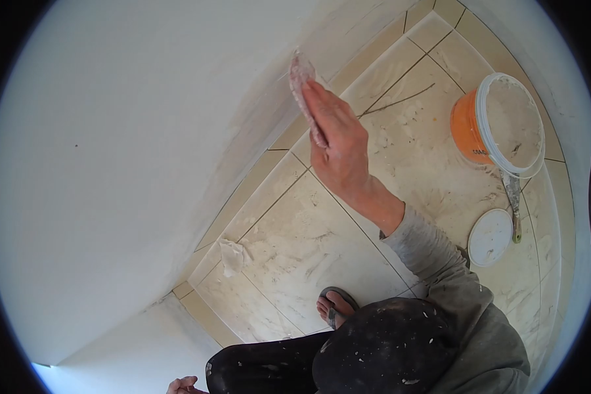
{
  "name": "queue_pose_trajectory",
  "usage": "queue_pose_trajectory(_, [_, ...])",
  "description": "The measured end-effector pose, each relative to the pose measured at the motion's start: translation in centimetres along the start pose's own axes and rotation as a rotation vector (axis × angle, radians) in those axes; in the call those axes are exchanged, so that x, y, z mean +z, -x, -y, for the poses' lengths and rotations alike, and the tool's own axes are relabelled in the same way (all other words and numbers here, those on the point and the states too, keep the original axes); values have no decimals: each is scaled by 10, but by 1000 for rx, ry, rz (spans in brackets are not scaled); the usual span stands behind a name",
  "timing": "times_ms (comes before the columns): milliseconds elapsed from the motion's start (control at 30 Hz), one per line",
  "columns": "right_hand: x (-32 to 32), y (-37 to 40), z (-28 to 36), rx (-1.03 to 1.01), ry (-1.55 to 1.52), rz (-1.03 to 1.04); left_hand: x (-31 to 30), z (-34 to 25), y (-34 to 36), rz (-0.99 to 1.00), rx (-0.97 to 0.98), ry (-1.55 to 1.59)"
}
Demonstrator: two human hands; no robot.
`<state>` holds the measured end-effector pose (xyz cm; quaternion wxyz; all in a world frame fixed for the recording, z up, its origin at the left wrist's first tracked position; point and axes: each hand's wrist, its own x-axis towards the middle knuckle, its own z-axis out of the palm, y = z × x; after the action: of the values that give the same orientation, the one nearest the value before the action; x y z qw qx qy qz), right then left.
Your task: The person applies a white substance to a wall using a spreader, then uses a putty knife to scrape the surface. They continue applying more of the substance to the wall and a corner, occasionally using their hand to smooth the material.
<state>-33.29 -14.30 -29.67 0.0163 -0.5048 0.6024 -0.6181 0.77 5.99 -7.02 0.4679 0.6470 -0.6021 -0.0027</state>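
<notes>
Gripping the pad [299,77] at the bottom of the wall [144,131], the right hand [338,138] might scratch it by pushing too hard, and the left hand [182,386] by the leg [262,364] is too hidden to tell if it holds anything

Left of the bucket [466,128], a pad [301,73] sits between the right hand [339,141] and wall [144,138], perhaps touching the latter.

White walls [131,144] rose from a smeared, tiled floor [328,223].
One wall filled the left of the frame; another [131,351] stood at lower left. Beige skirting tiles [262,167] edged the floor, dark joints [368,238] crossed its centre, and the light was soft.
</notes>
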Motion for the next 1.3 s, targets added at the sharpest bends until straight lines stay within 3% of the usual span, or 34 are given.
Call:
queue_pose_trajectory(367, [11,48,43,30,-132,289,24,-16,0,-9,18,-7])
queue_pose_trajectory(433, [-9,47,41,-34,-137,449,23,-16,0,1,38,-4])
queue_pose_trajectory(567, [-41,29,12,-238,-56,348,21,-19,3,-5,28,0])
queue_pose_trajectory(633, [-46,10,-16,-416,221,171,20,-22,4,3,24,-17])
queue_pose_trajectory(733, [-27,-10,-47,-512,331,98,25,-21,1,-1,9,-5])
queue_pose_trajectory(900, [0,4,-63,-419,271,210,25,-18,-1,29,27,17])
queue_pose_trajectory(1067, [-25,28,-58,-299,238,279,21,-14,0,16,16,35])
queue_pose_trajectory(1233, [-41,-27,-44,42,-187,-176,19,-16,1,-4,-6,-4])
queue_pose_trajectory(1300, [-30,-35,-41,36,-178,-191,16,-13,0,43,48,1])
